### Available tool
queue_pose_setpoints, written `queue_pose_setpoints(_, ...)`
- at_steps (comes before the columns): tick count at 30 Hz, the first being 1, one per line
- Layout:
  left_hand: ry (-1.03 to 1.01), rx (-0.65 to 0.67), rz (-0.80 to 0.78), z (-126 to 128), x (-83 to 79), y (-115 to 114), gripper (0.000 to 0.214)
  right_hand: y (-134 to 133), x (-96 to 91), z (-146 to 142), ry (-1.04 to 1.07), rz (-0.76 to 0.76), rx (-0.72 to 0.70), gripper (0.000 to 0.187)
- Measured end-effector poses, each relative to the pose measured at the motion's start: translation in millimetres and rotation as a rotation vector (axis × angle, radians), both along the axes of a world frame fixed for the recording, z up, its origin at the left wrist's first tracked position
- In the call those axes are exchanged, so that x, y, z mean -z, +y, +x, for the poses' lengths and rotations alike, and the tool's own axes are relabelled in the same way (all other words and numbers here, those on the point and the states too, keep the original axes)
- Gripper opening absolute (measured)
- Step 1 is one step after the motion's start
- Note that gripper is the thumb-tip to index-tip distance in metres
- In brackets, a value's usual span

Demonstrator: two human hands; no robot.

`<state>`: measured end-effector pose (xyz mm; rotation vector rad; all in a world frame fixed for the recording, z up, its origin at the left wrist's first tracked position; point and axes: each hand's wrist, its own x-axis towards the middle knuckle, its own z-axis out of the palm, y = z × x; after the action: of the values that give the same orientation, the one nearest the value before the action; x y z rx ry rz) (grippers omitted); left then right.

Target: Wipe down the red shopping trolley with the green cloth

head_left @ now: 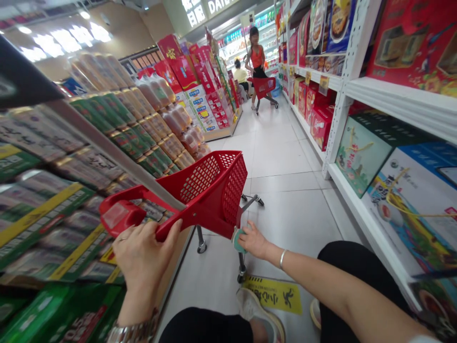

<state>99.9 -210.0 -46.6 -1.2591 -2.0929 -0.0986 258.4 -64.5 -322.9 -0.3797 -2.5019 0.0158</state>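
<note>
A red plastic shopping cart (200,209) on metal legs with wheels stands tilted in view in front of me. My left hand (141,257) is closed round the red side rail near its handle, thumb on the near side. My right hand (254,240), with a bracelet on the wrist, holds a small green and whitish sponge-like pad (238,239) at the lower front corner of the basket. Its exact kind is hard to make out. A grey pole (121,155) rises from the cart toward the upper left.
Stacked packs of cans (143,138) line the left side. White shelves (392,90) with gift boxes (396,190) run along the right. A yellow caution sticker (282,295) lies on the tiled floor (278,162). Farther up the aisle a person (256,57) stands behind another red cart (264,86).
</note>
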Motion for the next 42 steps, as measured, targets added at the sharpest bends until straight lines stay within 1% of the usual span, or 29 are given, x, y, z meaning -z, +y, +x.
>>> queue_pose_setpoints(2, -0.003, 0.0, 0.007, -2.9, 0.5, -1.7, 0.048, 5.2, -2.3, 5.2, 0.011, -0.029, 0.05, 0.019)
queue_pose_setpoints(3, -0.004, 0.005, 0.01, -4.7, 0.5, -3.4, 0.047, 9.2, -6.9, 7.6, 0.017, -0.043, 0.079, 0.017)
queue_pose_setpoints(5, -0.003, 0.021, 0.025, -8.7, 0.2, -8.7, 0.046, 18.9, -24.0, 11.2, 0.067, -0.08, 0.142, 0.02)
queue_pose_setpoints(7, -0.013, 0.042, 0.045, -13.2, -0.4, -15.8, 0.045, 28.5, -51.4, 13.1, 0.198, -0.123, 0.209, 0.029)
queue_pose_setpoints(9, -0.026, 0.054, 0.055, -17.8, -0.8, -24.2, 0.044, 34.7, -85.7, 13.3, 0.394, -0.147, 0.257, 0.035)
queue_pose_setpoints(10, -0.03, 0.057, 0.052, -20.2, -1.0, -28.5, 0.043, 35.6, -103.8, 12.8, 0.481, -0.138, 0.267, 0.036)
queue_pose_setpoints(13, -0.027, 0.084, 0.053, -27.3, -1.2, -39.3, 0.039, 28.9, -153.6, 9.5, 0.601, -0.106, 0.247, 0.036)
queue_pose_setpoints(15, -0.028, 0.12, 0.058, -31.1, -1.1, -43.2, 0.038, 17.7, -178.3, 5.3, 0.64, -0.074, 0.213, 0.036)
queue_pose_setpoints(16, -0.031, 0.14, 0.059, -32.3, -1.0, -44.2, 0.038, 10.9, -187.4, 2.5, 0.647, -0.057, 0.194, 0.035)
queue_pose_setpoints(18, -0.032, 0.181, 0.069, -33.2, -0.7, -45.0, 0.038, -3.2, -198.9, -5.0, 0.628, -0.028, 0.159, 0.035)
queue_pose_setpoints(20, -0.031, 0.219, 0.081, -32.3, -0.4, -45.1, 0.037, -15.2, -202.3, -14.1, 0.561, -0.006, 0.133, 0.035)
queue_pose_setpoints(23, -0.017, 0.264, 0.093, -30.1, 0.2, -46.0, 0.035, -25.5, -196.7, -26.8, 0.48, 0.019, 0.098, 0.033)
queue_pose_setpoints(27, 0.0, 0.365, 0.132, -31.3, 1.4, -46.5, 0.033, -21.9, -182.5, -30.8, 0.474, 0.019, 0.07, 0.033)
queue_pose_setpoints(30, -0.02, 0.415, 0.194, -38.4, 2.5, -46.0, 0.031, -5.7, -172.1, -22.6, 0.447, 0.007, 0.1, 0.036)
queue_pose_setpoints(33, -0.057, 0.441, 0.212, -49.1, 2.8, -45.6, 0.028, 19.7, -161.3, -8.7, 0.389, -0.034, 0.197, 0.039)
queue_pose_setpoints(36, -0.152, 0.46, 0.201, -56.5, 1.0, -44.6, 0.027, 47.8, -152.1, 8.8, 0.328, -0.07, 0.308, 0.04)
queue_pose_setpoints(39, -0.272, 0.457, 0.194, -57.8, -1.1, -43.7, 0.024, 71.0, -149.1, 29.2, 0.296, -0.089, 0.411, 0.039)
queue_pose_setpoints(42, -0.36, 0.418, 0.211, -59.9, -1.4, -44.0, 0.021, 87.2, -153.4, 51.7, 0.24, -0.11, 0.511, 0.037)
